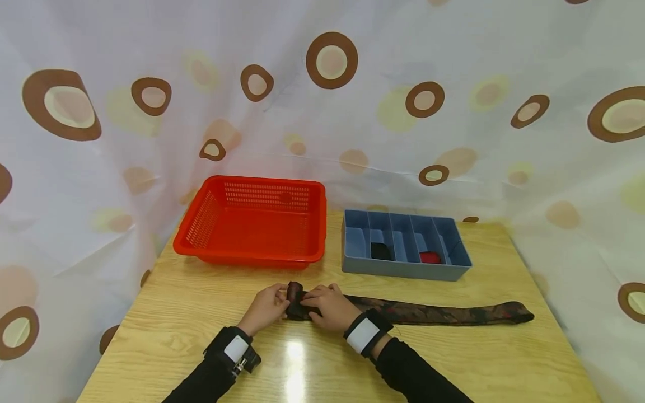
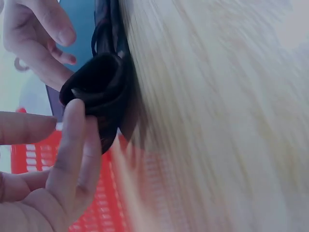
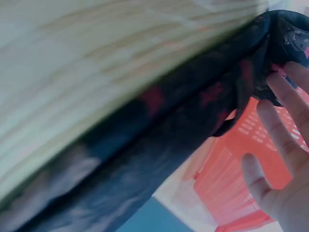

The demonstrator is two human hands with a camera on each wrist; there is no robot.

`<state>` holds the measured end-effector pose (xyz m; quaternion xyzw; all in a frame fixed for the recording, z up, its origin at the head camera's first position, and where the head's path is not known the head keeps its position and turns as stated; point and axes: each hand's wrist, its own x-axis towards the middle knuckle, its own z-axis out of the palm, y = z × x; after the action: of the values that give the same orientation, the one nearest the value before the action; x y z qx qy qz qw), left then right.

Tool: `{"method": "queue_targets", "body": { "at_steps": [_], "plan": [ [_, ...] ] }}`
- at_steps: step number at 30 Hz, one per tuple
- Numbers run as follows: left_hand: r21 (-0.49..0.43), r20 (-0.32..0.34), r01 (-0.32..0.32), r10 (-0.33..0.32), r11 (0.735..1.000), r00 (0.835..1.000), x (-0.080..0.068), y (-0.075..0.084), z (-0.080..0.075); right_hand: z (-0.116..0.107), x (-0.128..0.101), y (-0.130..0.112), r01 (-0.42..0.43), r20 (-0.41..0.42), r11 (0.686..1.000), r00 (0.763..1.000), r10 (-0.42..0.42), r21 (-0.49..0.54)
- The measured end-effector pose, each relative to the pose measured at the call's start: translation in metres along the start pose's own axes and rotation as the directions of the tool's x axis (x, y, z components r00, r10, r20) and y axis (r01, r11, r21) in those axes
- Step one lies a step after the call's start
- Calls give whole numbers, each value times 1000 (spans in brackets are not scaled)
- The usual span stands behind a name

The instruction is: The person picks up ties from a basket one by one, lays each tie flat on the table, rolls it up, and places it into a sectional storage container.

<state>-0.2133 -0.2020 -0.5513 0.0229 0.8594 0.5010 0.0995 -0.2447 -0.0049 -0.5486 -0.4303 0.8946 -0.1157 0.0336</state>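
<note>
Left hand (image 1: 264, 308) touching roll (image 1: 294, 302) with extended fingers, right hand (image 1: 330, 308) spread against it, strip (image 1: 438, 314) ending near right edge of table (image 1: 504, 358), basket (image 1: 252, 259) beyond

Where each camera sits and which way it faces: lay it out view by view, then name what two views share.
Head: on the person's head, facing forward and down at the table and cloth; the left hand, right hand and sleeves show.
Left wrist: on that wrist, facing the rolled end; fingers of both hands show.
Right wrist: on that wrist, looking along the cloth, basket beyond; the right hand's fingers show.
Shared: both wrist views catch the cloth and basket.
</note>
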Motion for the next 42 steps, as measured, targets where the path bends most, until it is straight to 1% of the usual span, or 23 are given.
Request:
{"method": "queue_targets", "body": {
  "at_steps": [3, 6, 8, 11, 14, 16, 18, 20, 22, 23, 26, 28, 30, 31, 32, 34, 37, 40, 42],
  "plan": [
    [57, -31, -48, 50, 997, 998, 1, 7, 3, -1, -2, 3, 9, 10, 1000, 1000, -9, 11],
    [125, -42, -89, 95, 988, 995, 6, 15, 10, 0, -7, 7, 13, 12, 1000, 1000, -12, -3],
    [180, -48, -96, 106, 979, 993, 9, 21, 15, 0, -10, 9, 7, 7, 1000, 1000, -7, -12],
    [263, -56, -112, 131, 958, 990, 13, 29, 23, 1, -15, 12, -17, -14, 999, 1000, 17, -30],
    [315, -55, -126, 151, 941, 987, 16, 34, 31, -1, -21, 15, -45, -87, 998, 995, 42, -40],
    [337, -52, -150, 177, 930, 983, 18, 34, 36, -4, -25, 16, -44, -152, 998, 988, 38, -39],
    [354, -52, -180, 212, 918, 976, 20, 34, 41, -6, -27, 16, -16, -210, 999, 978, 8, -38],
    [364, -52, -206, 241, 908, 969, 21, 34, 45, -7, -27, 16, 17, -238, 999, 971, -27, -44],
    [354, -45, -224, 256, 908, 966, 22, 34, 48, -5, -27, 17, 33, -241, 998, 970, -46, -59],
    [339, -38, -229, 256, 913, 966, 22, 34, 49, -4, -27, 17, 34, -238, 998, 970, -48, -62],
    [271, -25, -208, 223, 940, 975, 19, 29, 50, -2, -29, 17, 9, -216, 998, 976, -22, -60],
    [222, -42, -184, 198, 958, 979, 16, 23, 48, -1, -30, 17, -11, -195, 999, 981, 0, -53],
    [210, -52, -176, 191, 962, 980, 14, 13, 46, 0, -31, 17, -26, -173, 999, 985, 18, -47],
    [214, -41, -179, 192, 960, 981, 13, 8, 44, 0, -32, 18, -32, -164, 998, 986, 24, -46],
    [231, -21, -186, 196, 955, 980, 13, 3, 42, 0, -32, 18, -37, -158, 998, 987, 29, -48],
    [249, 48, -212, 207, 945, 977, 15, -5, 37, 0, -33, 18, -45, -152, 998, 988, 36, -53],
    [241, 142, -250, 221, 938, 965, 18, -12, 29, -1, -36, 18, -54, -154, 998, 987, 46, -44],
    [198, 175, -266, 233, 944, 957, 21, -10, 25, -1, -38, 18, -66, -151, 998, 987, 61, -25],
    [196, 189, -270, 234, 943, 954, 23, -6, 23, -1, -38, 18, -73, -139, 997, 988, 70, -15]
  ]
}}
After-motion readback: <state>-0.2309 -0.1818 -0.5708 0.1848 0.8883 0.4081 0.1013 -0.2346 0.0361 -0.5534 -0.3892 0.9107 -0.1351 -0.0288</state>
